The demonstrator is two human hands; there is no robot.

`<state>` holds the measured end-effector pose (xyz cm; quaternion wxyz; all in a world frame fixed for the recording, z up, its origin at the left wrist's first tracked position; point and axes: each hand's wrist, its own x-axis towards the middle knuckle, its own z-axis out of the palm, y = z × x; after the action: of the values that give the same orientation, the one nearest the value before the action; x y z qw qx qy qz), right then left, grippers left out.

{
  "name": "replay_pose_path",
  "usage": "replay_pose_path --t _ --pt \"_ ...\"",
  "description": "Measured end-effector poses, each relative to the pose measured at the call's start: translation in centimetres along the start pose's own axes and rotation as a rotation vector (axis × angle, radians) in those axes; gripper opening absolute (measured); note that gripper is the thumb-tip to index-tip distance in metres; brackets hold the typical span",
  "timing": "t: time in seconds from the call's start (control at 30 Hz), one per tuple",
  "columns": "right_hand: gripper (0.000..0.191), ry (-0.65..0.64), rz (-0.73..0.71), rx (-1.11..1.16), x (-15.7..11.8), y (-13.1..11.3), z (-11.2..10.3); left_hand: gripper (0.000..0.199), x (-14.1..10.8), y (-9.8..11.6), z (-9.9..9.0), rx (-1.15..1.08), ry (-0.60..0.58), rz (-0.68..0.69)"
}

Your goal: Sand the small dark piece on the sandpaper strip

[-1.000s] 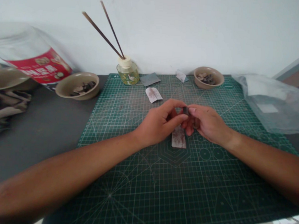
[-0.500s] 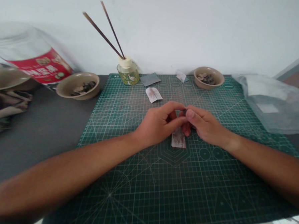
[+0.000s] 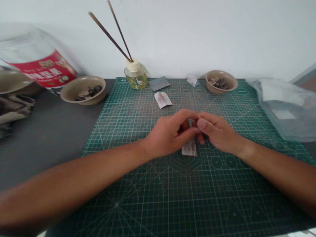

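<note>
My left hand [image 3: 170, 131] and my right hand [image 3: 218, 130] meet over the middle of a green cutting mat [image 3: 148, 196]. Fingertips of both are pinched together around a small dark piece, which they now hide almost wholly; its kind cannot be made out. Just under the fingers, a worn paper strip [image 3: 189, 149] with brownish smears lies on the mat, its upper part covered by my hands. Farther back lies a creased whitish paper piece [image 3: 163, 100] with a brown stain.
Bowls of small brown and dark pieces stand back right [image 3: 221, 90] and left [image 3: 82, 99]. A reed diffuser [image 3: 135, 76], a grey sheet [image 3: 159, 84] and a folded paper piece [image 3: 193, 80] line the wall. A plastic bag [image 3: 288, 111] lies right; a large red-labelled jar [image 3: 44, 70] stands left.
Both hands have shifted very slightly, the fingers closing further over the small dark piece, which showed between the fingertips before. The things around them stay put.
</note>
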<state>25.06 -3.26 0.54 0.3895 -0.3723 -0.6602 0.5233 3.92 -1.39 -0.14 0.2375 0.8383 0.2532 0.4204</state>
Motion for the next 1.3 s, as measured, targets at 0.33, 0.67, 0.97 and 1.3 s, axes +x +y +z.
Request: replay_pose_path --t 0.33,0.67,0.97,1.3 --pt "0.066 0.085 -0.054 -0.158 -0.16 -0.16 0.26 0.017 0.06 0.10 -0.02 0.040 -0.028 -0.037" --pt "0.067 0.139 -0.124 -0.212 -0.22 -0.37 0.15 0.019 0.00 -0.14 0.06 -0.001 -0.012 0.066" --pt "0.071 0.206 -0.090 -0.303 -0.31 -0.59 0.24 0.026 0.05 -0.06 0.01 0.004 -0.062 -0.040" --pt "0.051 0.215 -0.124 -0.078 -0.46 0.17 0.09 0.026 0.48 -0.39 -0.04 -0.098 -0.024 -0.135"
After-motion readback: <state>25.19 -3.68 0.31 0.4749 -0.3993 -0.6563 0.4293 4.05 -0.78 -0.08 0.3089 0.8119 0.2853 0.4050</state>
